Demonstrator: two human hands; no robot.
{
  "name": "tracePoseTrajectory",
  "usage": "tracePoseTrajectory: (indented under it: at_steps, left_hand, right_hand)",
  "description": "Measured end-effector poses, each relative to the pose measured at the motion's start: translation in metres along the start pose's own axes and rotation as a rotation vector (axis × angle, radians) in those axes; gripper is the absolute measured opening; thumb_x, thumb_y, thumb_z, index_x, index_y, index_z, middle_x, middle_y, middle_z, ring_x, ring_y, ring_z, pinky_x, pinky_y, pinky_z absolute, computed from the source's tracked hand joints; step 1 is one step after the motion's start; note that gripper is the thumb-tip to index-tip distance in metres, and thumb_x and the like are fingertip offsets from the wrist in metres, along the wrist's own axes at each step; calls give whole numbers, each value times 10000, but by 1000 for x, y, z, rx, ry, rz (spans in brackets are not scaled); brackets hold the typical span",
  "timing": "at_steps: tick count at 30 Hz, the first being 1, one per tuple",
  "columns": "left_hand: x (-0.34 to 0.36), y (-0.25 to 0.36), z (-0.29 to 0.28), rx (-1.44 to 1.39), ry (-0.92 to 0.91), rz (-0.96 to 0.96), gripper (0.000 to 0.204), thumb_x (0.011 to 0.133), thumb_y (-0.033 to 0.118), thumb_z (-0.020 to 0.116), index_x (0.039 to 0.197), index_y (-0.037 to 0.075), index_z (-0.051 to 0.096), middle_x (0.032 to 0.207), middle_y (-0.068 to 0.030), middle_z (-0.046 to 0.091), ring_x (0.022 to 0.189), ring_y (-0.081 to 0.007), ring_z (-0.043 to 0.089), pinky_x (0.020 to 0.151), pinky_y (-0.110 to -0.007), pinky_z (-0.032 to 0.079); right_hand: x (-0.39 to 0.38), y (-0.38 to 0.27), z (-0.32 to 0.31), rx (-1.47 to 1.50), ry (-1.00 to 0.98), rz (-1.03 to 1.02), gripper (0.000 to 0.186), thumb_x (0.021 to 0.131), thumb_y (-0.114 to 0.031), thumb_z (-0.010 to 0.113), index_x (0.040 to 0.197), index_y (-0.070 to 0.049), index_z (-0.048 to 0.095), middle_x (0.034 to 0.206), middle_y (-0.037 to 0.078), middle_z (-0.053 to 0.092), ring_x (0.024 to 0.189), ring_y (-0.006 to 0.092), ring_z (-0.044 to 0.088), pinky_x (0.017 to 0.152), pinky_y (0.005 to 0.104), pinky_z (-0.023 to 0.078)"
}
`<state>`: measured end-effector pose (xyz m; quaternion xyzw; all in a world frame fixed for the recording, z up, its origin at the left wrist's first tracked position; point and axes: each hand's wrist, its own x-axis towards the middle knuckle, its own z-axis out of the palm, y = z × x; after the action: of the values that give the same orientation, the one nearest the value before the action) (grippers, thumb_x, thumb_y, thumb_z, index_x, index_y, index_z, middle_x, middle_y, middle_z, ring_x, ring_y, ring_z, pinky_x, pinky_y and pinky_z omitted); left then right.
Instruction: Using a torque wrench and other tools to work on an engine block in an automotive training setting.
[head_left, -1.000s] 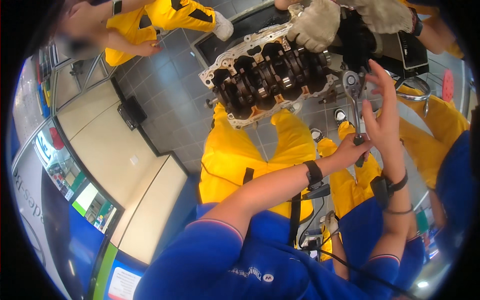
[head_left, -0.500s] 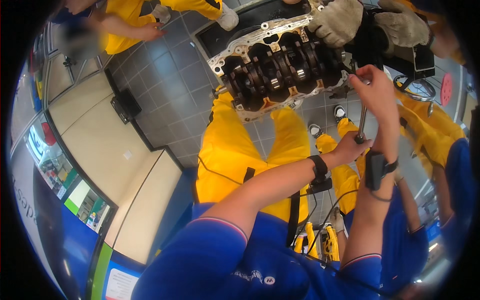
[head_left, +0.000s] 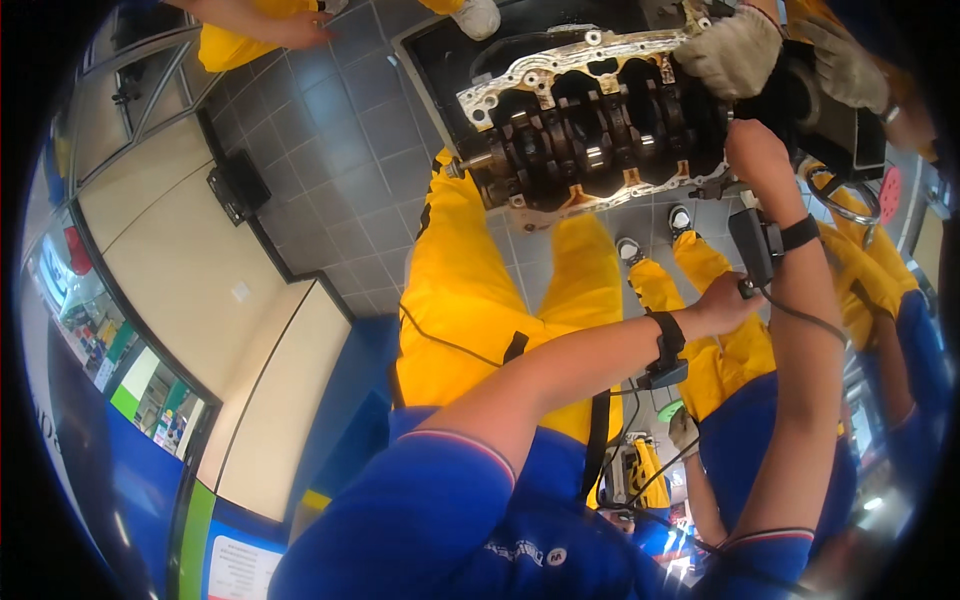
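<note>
My left hand grips the dark handle of a ratchet, most of which is behind my right forearm and wrist device. My right hand is curled at the right end of a metal engine block; what its fingers hold is hidden. The block's dark crankshaft faces up inside a stained, pale metal casting. Just above my right hand, a co-worker's gloved hand rests on the block's upper right corner, with a second gloved hand farther right.
Below the block are my yellow trousers and a grey tiled floor. Co-workers in yellow trousers stand close on the right, another at top left. A black tray rim surrounds the block; pale cabinets line the left.
The engine block appears higher and farther right. My right hand has gone from spread fingers to curled at the block's end. My left hand still grips the handle, now slightly farther right.
</note>
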<state>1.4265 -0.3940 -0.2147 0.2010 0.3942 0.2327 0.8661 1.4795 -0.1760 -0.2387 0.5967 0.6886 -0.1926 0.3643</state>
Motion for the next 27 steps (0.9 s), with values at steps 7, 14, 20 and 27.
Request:
tracePoseTrajectory:
  at_steps: [7,14,20,27]
  left_hand:
    - [-10,7,-22,254,53,-53,435,877,384,754,929,-36,652,746,-168,677,725,-311,699,678,-403,543]
    - [-21,32,-20,277,-84,-78,462,865,409,754,950,-40,694,873,-251,705,888,-408,703,798,-458,543]
    - [-64,54,-30,352,-95,-1,404,884,354,729,982,-37,701,913,-259,705,908,-428,689,812,-469,541]
    - [-123,47,-107,448,153,47,367,889,316,702,994,-36,693,872,-260,691,876,-443,673,788,-491,532]
  right_hand:
    - [22,-10,3,-80,-2,2,262,900,-164,569,946,20,750,989,263,718,971,432,699,849,498,569]
    - [15,49,-1,-164,-118,-176,287,881,-176,573,825,64,721,861,297,697,830,432,711,709,495,557]
    - [-64,-2,-94,429,-227,169,253,971,-220,594,904,3,693,671,122,657,585,241,639,581,370,496]
    - [-82,-82,-87,1211,-268,-141,194,1071,-216,552,970,-59,605,742,-58,487,669,37,432,581,211,342]
